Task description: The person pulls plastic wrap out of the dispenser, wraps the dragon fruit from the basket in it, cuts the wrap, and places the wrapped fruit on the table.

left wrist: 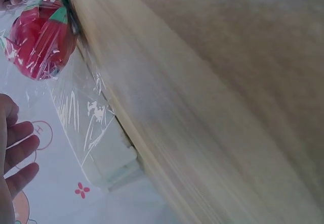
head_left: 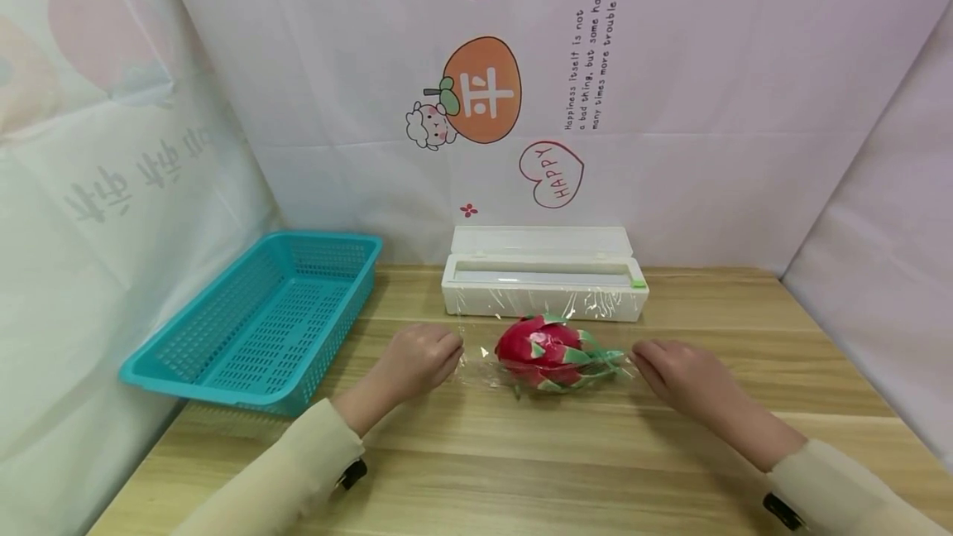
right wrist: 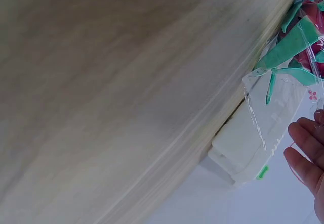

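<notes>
A red dragon fruit (head_left: 530, 350) with green-tipped scales lies on the table in front of a white cling film dispenser (head_left: 476, 302). Clear cling film (head_left: 480, 372) runs from the dispenser and over the fruit, crinkled and shiny. My left hand (head_left: 426, 358) pinches the film at the fruit's left. To the right, beside the green leafy end, my right hand (head_left: 681, 377) pinches the film's other side. In the left wrist view the film covers the dragon fruit (left wrist: 40, 42) closely, while several left fingers (left wrist: 23, 153) are spread. Green leaves (right wrist: 291, 47) show through film in the right wrist view.
A turquoise plastic basket (head_left: 350, 304) with perforated sides stands at the left of the wooden table (head_left: 521, 470). The dispenser's lid (head_left: 543, 241) is raised against the printed cloth (head_left: 670, 172) behind. White cloth also hangs at both sides.
</notes>
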Demonstrator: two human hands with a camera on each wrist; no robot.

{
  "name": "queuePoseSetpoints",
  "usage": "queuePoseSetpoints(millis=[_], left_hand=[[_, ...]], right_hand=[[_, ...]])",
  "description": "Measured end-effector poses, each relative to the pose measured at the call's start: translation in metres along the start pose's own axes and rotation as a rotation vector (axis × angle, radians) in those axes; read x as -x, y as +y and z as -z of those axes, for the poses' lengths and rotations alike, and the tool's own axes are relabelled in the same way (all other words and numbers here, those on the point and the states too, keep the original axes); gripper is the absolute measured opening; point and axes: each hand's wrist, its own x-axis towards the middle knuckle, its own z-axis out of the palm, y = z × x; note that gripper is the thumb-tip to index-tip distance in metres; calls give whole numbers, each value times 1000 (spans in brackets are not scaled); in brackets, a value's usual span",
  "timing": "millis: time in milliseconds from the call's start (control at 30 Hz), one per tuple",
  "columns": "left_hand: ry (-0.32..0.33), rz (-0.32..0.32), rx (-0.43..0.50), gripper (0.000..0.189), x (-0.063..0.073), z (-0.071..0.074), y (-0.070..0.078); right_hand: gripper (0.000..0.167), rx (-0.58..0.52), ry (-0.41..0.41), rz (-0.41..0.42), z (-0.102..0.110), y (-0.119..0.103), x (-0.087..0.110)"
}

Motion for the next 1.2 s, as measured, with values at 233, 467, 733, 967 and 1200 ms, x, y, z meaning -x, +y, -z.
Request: queuePoseSetpoints(millis=[233, 467, 733, 967, 1200], left_hand=[[-43, 80, 35, 9, 0, -8, -5], [-64, 131, 60, 10, 0, -16, -8], [-94, 159, 48, 7, -4, -22, -10], [-130, 200, 47, 3, -5, -26, -10], [-151, 225, 50, 5, -5, -30, -10]], right_hand=[[37, -7, -13, -47, -8, 3, -4], [29, -15, -26, -66, -18, 8, -4], [16, -4, -133, -147, -24, 8, -11], [18, -7, -274, -287, -30, 4, -16], [16, -9, -345, -340, -32, 2, -19]])
